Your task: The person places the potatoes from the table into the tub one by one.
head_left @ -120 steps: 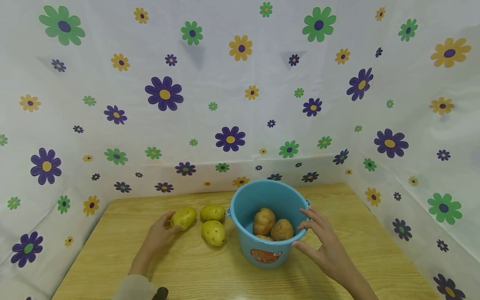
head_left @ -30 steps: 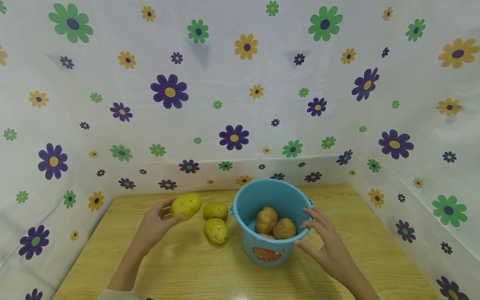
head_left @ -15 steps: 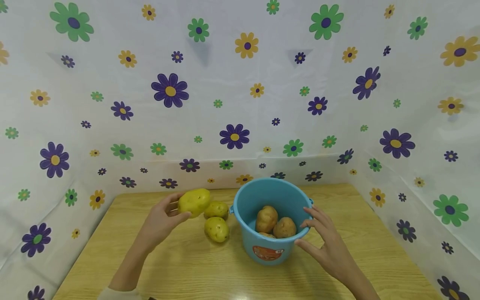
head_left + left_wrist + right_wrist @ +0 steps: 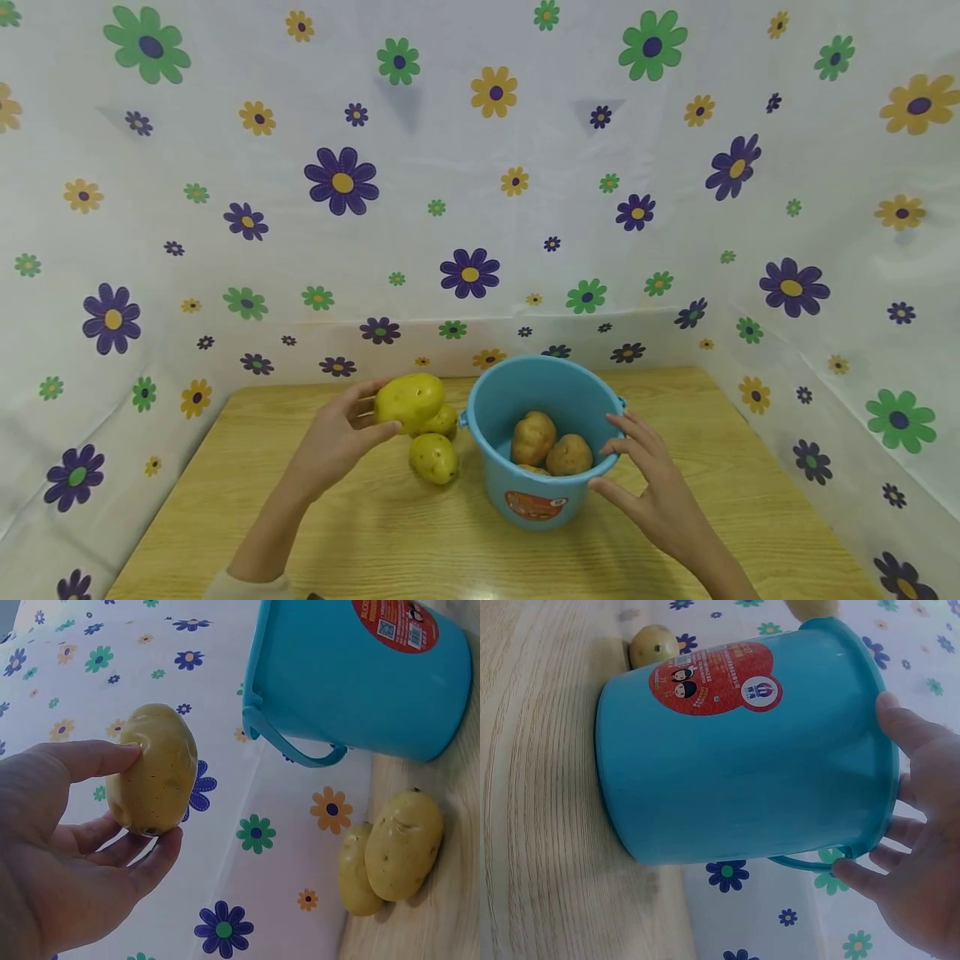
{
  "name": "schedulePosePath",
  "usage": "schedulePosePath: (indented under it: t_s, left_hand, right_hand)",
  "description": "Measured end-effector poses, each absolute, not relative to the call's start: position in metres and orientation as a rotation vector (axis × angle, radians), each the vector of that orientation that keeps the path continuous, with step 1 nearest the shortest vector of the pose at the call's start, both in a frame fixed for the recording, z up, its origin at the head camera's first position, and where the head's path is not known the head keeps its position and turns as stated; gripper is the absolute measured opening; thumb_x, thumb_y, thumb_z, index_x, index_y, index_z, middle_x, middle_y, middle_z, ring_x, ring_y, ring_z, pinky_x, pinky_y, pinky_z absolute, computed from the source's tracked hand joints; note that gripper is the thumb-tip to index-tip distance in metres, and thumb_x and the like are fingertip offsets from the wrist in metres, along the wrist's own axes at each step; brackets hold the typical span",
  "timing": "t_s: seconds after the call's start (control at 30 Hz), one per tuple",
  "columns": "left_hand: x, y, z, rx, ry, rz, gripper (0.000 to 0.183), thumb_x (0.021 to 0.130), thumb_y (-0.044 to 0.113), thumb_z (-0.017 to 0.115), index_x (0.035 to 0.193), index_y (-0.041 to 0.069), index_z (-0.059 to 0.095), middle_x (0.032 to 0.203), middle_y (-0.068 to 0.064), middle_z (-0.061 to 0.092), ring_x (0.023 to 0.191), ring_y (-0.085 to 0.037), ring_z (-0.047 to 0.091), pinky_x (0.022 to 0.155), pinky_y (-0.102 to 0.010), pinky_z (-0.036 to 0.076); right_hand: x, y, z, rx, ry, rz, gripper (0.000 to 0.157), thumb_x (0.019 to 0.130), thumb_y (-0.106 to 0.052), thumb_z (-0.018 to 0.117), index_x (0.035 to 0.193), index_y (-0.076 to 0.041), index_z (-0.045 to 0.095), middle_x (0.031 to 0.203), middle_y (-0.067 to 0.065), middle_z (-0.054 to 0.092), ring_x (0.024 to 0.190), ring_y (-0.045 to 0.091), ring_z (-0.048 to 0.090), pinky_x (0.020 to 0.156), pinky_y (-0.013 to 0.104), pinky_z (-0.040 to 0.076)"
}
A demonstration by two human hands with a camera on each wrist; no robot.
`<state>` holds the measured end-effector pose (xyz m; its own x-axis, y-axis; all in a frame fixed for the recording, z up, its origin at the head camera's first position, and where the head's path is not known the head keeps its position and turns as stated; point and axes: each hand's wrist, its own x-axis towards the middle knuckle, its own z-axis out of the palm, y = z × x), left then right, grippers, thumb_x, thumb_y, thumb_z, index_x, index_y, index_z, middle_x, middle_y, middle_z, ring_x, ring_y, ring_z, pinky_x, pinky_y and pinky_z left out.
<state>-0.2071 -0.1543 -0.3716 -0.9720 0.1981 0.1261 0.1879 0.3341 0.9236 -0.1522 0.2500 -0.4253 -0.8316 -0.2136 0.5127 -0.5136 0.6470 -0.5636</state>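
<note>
My left hand holds a yellow potato above the table, left of a light-blue bucket. In the left wrist view the thumb lies on one side of this potato and the fingers curl under the other. My right hand grips the bucket's right rim, its thumb at the front and fingertips over the edge. Brown potatoes lie inside the bucket, one partly hidden by the front wall. Two more yellow potatoes, a nearer one and a farther one partly covered by the held potato, rest on the table.
The wooden table backs onto a white flower-print cloth that also hangs along both sides. The bucket has a red label on its front and a thin blue handle hanging at its side.
Four seconds ago the left hand was at the potato on the table; it has lifted it and moved right, toward the bucket. The right hand has stayed on the rim.
</note>
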Motion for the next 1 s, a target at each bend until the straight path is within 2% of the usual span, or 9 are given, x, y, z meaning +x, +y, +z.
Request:
schedulePosePath:
  t_s: [0.27, 0.53, 0.73, 1.0]
  left_hand:
    - [-0.205, -0.137, -0.359, 0.389, 2.59, 1.713, 0.061, 0.08, 0.026, 0.074, 0.134, 0.02, 0.046, 0.132, -0.006, 0.048, 0.114, -0.029, 0.053, 0.085, -0.036, 0.051]
    - [-0.202, -0.118, -0.351, 0.434, 2.585, 1.695, 0.06, 0.078, 0.032, 0.075, 0.132, 0.026, 0.048, 0.129, -0.002, 0.05, 0.111, -0.027, 0.054, 0.085, -0.039, 0.051]
    - [-0.204, -0.102, -0.348, 0.482, 2.586, 1.686, 0.058, 0.077, 0.033, 0.076, 0.129, 0.027, 0.05, 0.123, 0.004, 0.053, 0.106, -0.023, 0.056, 0.085, -0.038, 0.051]
    - [-0.209, -0.081, -0.347, 0.524, 2.564, 1.687, 0.057, 0.076, 0.029, 0.077, 0.127, 0.026, 0.052, 0.122, 0.004, 0.054, 0.106, -0.023, 0.056, 0.082, -0.037, 0.052]
  right_hand:
    - [-0.152, 0.25, -0.425, 0.567, -2.472, 1.018, 0.033, 0.076, -0.028, 0.078, 0.1, -0.029, 0.056, 0.143, 0.004, 0.036, 0.137, 0.027, 0.018, 0.095, 0.068, 0.027]
    - [-0.152, 0.25, -0.424, 0.572, -2.477, 1.005, 0.034, 0.076, -0.027, 0.078, 0.101, -0.029, 0.055, 0.143, 0.007, 0.037, 0.137, 0.03, 0.018, 0.095, 0.068, 0.028]
    - [-0.152, 0.25, -0.424, 0.578, -2.472, 0.998, 0.034, 0.076, -0.027, 0.078, 0.101, -0.029, 0.055, 0.143, 0.008, 0.037, 0.136, 0.034, 0.02, 0.096, 0.067, 0.029]
    - [-0.152, 0.25, -0.424, 0.566, -2.473, 0.993, 0.034, 0.076, -0.028, 0.078, 0.101, -0.029, 0.055, 0.143, 0.007, 0.037, 0.136, 0.03, 0.019, 0.095, 0.068, 0.029]
